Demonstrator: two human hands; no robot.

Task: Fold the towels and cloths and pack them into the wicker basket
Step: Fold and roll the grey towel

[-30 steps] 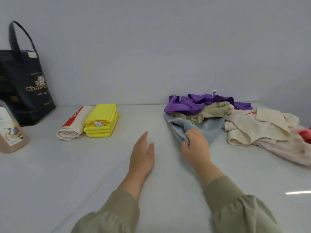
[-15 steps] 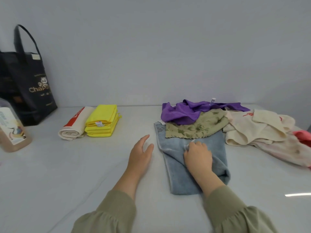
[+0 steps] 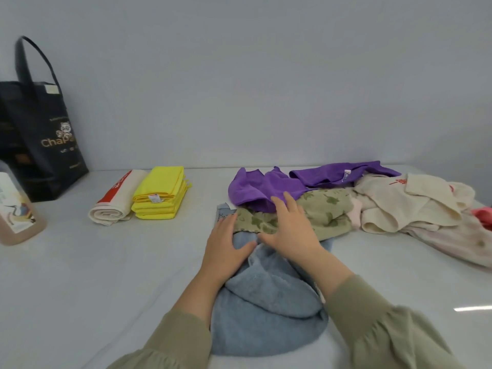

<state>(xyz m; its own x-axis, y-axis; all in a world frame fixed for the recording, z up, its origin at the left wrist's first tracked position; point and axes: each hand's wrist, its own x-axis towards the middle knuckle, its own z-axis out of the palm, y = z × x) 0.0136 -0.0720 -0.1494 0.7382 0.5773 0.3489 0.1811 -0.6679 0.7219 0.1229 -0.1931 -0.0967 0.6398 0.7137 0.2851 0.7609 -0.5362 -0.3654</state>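
While no wicker basket shows anywhere in view, I read this as fold stage, not packing.

L→R:
- Black tote bag (image 3: 40, 134) far left by the wall, bottle (image 3: 16, 217) in front of it. Neither relevant.
- Rolled cream towel (image 3: 114, 206) w/ red stripe, touching the yellow cloth stack (image 3: 159, 195). Both look done, parked on the table (image 3: 106, 275).
- Left hand (image 3: 226, 249) lies flat on the left edge of the blue towel (image 3: 266, 315). Fingers straight and together, thumb out; pressing, not gripping.
- Blue towel runs lengthwise toward me. Near end is rumpled and doubled over, far end tucked under the green patterned cloth (image 3: 327, 209).
- Right hand (image 3: 290, 230) is also flat, fingers splayed, palm where blue meets green, tips reaching the purple cloth (image 3: 266, 187). Nothing pinched.
- Purple overlaps green's far edge.
- Cream towel heap (image 3: 412, 203) on the right is unfolded. Red scrap (image 3: 483, 214) at the frame edge, can't ID.

Step, imo: smoothing blue flat before the first fold. Progress is early, most of the pile is untouched.

Next: get blue's far end out from under green w/o dragging green and purple along. Prob right hand pins or shifts green while left pulls blue clear. Then flatten the near bunch, square the corners, fold. Terry is limp, so it needs two-hand corner pinches.
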